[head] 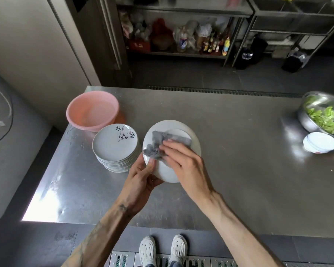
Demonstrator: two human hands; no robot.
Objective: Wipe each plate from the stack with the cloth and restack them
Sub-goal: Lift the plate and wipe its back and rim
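Note:
A white plate (189, 132) is held tilted above the steel table, bottom side toward me. My left hand (143, 180) grips its near-left rim, thumb on the surface. My right hand (183, 162) presses a crumpled grey cloth (162, 143) flat against the plate with fairly straight fingers. To the left stands a tall stack of white plates (116, 147); the top one carries black painted writing.
A pink plastic basin (93, 110) sits behind the stack near the steel table's (239, 170) far-left corner. At the right edge are a metal bowl of green leaves (322, 114) and an overturned white bowl (320, 144). Shelves with bottles stand beyond.

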